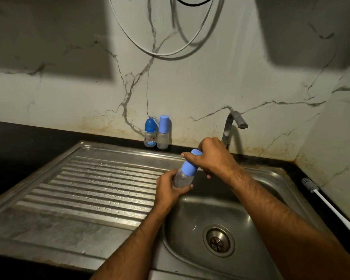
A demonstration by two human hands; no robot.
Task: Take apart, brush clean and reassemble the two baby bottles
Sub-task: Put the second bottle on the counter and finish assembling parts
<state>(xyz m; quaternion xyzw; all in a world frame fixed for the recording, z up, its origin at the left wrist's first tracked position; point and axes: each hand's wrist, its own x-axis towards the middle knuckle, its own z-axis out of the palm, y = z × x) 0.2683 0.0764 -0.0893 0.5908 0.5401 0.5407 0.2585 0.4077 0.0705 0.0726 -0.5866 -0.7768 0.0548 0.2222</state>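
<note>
bottle (pixel 182 179) hung over sink (pixel 275 174), long axis tilted up-right | left hand (pixel 170 190) grip clasped clear body, low end | right hand (pixel 212 156) grip wrapped blue cap (pixel 189 166), top end, nearer tap

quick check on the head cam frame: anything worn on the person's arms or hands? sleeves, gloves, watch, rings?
Nothing worn shows. The left hand and right hand are bare, without gloves. Both forearms are bare to the bottom edge of the frame, so no sleeves appear. No watch, band or ring is visible, and no markings.
</note>
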